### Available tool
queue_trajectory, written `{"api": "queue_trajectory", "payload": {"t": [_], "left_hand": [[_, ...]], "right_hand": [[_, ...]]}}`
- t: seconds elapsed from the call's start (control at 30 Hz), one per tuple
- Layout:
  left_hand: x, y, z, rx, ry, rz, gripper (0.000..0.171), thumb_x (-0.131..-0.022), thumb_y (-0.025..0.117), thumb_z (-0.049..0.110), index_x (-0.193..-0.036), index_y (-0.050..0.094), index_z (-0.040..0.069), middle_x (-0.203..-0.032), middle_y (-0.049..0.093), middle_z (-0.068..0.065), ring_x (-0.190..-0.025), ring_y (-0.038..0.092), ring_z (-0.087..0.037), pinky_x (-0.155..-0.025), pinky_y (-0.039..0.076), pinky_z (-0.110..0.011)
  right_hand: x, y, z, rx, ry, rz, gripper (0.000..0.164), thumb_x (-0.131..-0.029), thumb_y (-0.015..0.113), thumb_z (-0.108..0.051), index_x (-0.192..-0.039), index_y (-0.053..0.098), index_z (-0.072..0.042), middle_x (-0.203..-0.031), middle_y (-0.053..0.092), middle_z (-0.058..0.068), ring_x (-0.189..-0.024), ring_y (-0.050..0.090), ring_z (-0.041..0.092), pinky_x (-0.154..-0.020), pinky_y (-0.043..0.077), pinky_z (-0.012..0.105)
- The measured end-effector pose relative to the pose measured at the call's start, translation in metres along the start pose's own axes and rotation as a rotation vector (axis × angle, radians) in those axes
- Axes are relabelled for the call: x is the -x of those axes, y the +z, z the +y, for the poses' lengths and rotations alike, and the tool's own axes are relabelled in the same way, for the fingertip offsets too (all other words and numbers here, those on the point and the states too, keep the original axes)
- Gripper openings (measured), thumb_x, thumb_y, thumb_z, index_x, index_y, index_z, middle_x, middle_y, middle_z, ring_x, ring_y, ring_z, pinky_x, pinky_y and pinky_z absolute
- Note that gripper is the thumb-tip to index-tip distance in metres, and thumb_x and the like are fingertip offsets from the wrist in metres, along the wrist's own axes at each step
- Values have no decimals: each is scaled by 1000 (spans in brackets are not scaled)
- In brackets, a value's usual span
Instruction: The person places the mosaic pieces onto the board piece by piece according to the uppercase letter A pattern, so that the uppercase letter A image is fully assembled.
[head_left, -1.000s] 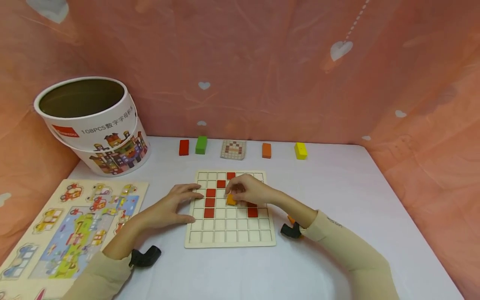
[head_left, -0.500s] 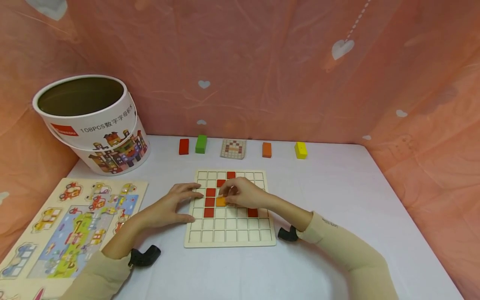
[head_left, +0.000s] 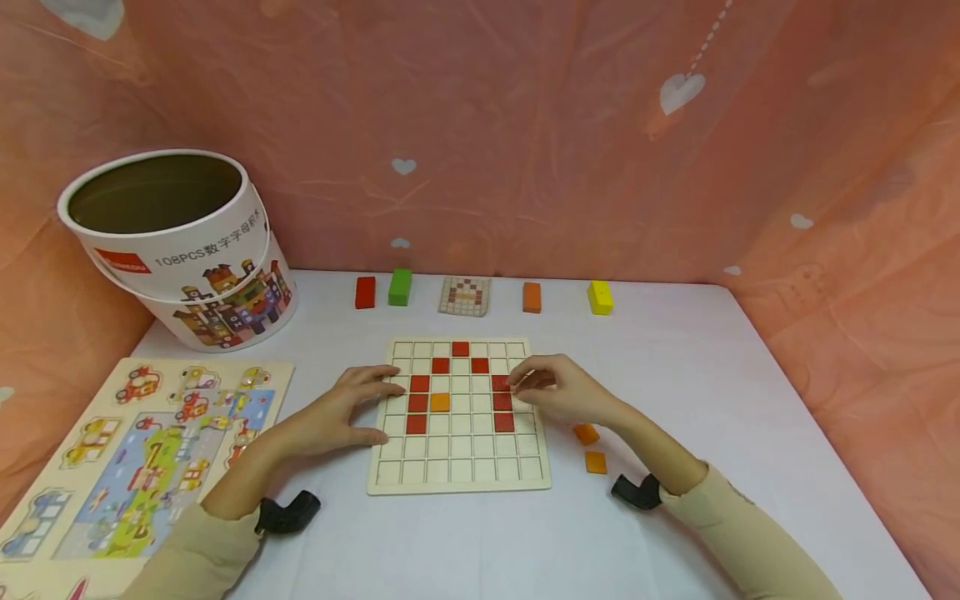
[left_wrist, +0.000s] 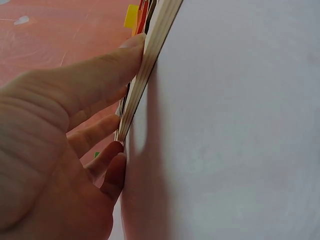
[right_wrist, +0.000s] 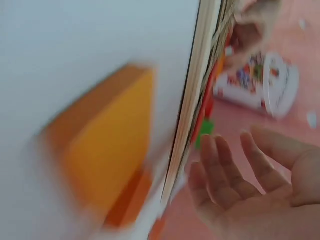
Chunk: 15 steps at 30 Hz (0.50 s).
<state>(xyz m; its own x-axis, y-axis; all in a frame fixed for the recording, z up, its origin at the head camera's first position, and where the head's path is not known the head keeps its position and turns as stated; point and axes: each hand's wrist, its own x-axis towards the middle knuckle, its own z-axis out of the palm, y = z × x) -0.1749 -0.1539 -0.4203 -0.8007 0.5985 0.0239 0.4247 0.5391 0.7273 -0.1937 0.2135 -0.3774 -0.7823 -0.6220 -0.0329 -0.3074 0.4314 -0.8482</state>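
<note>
A pale wooden grid board [head_left: 450, 472] lies mid-table, with red square tiles [head_left: 417, 403] set in a peaked outline and one orange tile [head_left: 440, 402] in a cell beside the left red column. My left hand [head_left: 337, 417] rests at the board's left edge; in the left wrist view its thumb and fingertips [left_wrist: 134, 42] touch that edge. Over the board's right side hovers my right hand [head_left: 566, 387], fingers loosely bent and holding nothing. Two loose orange tiles [head_left: 596, 462] lie on the cloth right of the board, below that hand; they look large and blurred in the right wrist view.
Along the back stand a red block [head_left: 365, 292], a green block [head_left: 400, 287], a small pattern card [head_left: 464, 296], an orange block [head_left: 532, 297] and a yellow block [head_left: 600, 297]. A white bucket [head_left: 180, 258] stands back left, with a vehicle puzzle board [head_left: 97, 492] in front of it.
The right hand slid the orange tile left into its cell beside the red column, let go, and moved right toward the board's right edge. The left hand stayed at the left edge.
</note>
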Motion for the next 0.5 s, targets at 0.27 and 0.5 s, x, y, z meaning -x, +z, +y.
{"api": "queue_trajectory", "payload": {"t": [0.27,0.5], "left_hand": [[1,0,0,4,7,-2,58,-84,81,26,-136,59,9,-157,33,-15,-144,22,-39,-112,23,-65],[1,-1,1,-1,12,-1,59,-84,81,26,-136,59,8,-156,33,-16,-144,22,-40,-112,23,-65]], "right_hand": [[53,-31,23,123,71,-78,26,-87,70,2,-112,69,-5,-111,68,5,-108,60,25,-97,47,40],[63,-36,30,152,53,-172,27,-86,70,5,-109,69,-9,-110,63,2,-105,58,22,-96,48,30]]}}
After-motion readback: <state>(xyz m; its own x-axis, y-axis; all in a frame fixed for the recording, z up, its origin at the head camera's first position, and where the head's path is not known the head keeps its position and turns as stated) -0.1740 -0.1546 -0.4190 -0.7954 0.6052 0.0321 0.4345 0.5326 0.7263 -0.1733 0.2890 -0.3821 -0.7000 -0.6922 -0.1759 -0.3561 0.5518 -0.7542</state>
